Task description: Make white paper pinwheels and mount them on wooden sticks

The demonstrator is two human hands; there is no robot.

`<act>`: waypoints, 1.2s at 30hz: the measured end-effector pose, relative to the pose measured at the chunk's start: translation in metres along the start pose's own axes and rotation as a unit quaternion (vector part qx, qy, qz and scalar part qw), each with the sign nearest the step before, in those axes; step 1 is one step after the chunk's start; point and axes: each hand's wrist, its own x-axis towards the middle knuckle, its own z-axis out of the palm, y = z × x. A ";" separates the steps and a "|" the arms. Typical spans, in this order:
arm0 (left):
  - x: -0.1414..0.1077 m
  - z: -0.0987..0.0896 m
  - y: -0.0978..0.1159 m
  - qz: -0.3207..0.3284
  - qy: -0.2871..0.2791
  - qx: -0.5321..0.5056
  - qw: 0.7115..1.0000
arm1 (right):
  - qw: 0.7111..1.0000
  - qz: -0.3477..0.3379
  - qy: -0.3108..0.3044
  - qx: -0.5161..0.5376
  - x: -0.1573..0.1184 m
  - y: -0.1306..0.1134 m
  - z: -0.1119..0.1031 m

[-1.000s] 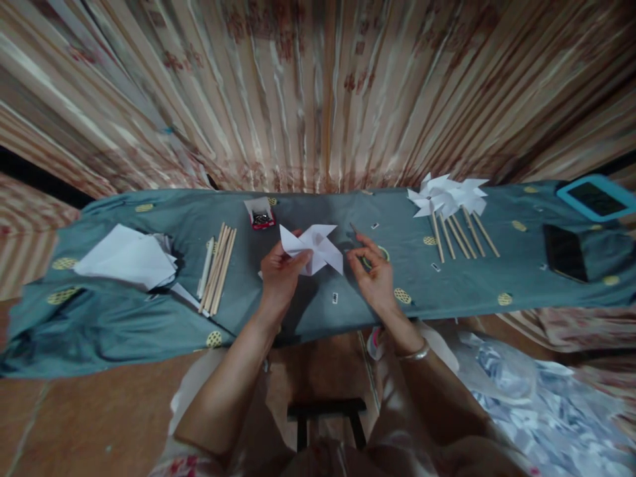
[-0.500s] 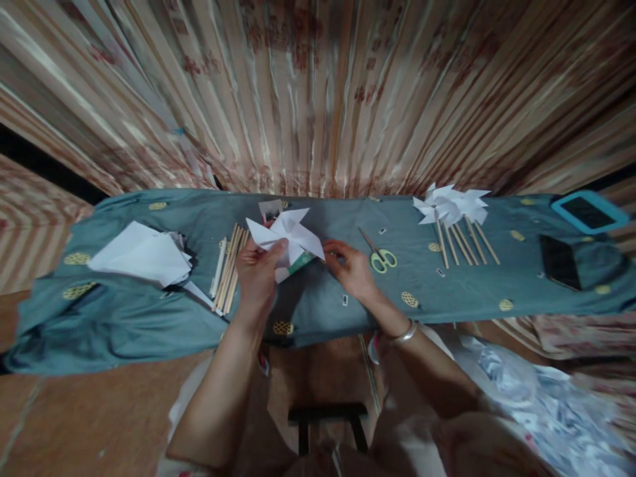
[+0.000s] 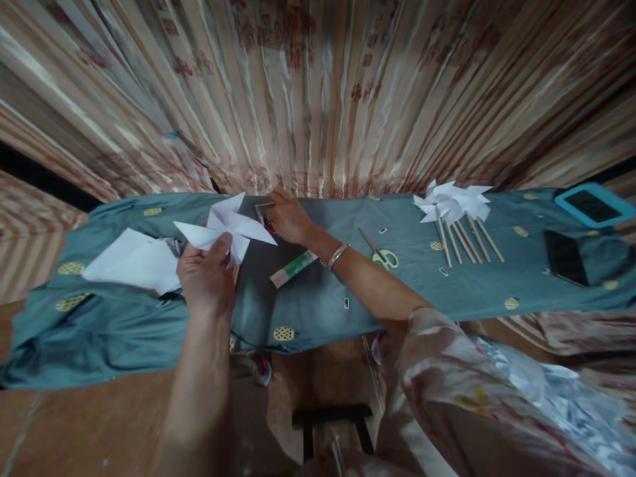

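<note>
A white paper pinwheel head (image 3: 236, 225) is pinched in my left hand (image 3: 209, 271), its blades fanned out above the thumb. My right hand (image 3: 293, 220) reaches to a small shallow box (image 3: 262, 211) near the back edge of the table. Its fingers are bent together over the box, and what they grip, if anything, is hidden. Between my hands a green and white glue stick (image 3: 294, 268) lies on the cloth. Wooden sticks (image 3: 236, 273) lie mostly hidden behind my left hand.
White paper sheets (image 3: 132, 262) are stacked at the left. Right of my right forearm lie green-handled scissors (image 3: 380, 254). Farther right are finished pinwheels (image 3: 452, 202) on sticks, a black phone (image 3: 565, 257) and a blue-framed tablet (image 3: 593, 204). A patterned curtain (image 3: 318, 99) hangs behind the table.
My left hand has moved left with the pinwheel head, now covering the sticks. My right hand has left the pinwheel and moved left and back to the small box. The glue stick is uncovered.
</note>
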 end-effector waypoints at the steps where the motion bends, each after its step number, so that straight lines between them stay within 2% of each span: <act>1: -0.001 0.001 0.000 0.000 -0.002 0.002 1.000 | 1.000 -0.001 -0.011 -0.012 0.003 0.000 0.001; 6: -0.004 0.001 -0.003 -0.001 -0.010 0.008 1.000 | 0.997 0.006 -0.061 -0.048 0.012 0.001 0.002; 17: -0.006 0.000 -0.011 -0.002 -0.035 0.030 0.999 | 0.992 0.024 -0.099 -0.070 0.018 -0.007 -0.002; 23: -0.007 0.001 -0.013 -0.003 -0.044 0.029 0.999 | 0.993 0.023 -0.084 -0.076 0.019 -0.007 0.002; 29: -0.014 0.011 -0.009 -0.013 -0.036 0.011 0.999 | 0.993 0.016 -0.081 -0.080 0.020 -0.004 0.006; 36: -0.014 0.011 -0.014 -0.022 -0.047 0.033 0.998 | 0.996 0.017 -0.063 -0.067 0.025 0.002 0.020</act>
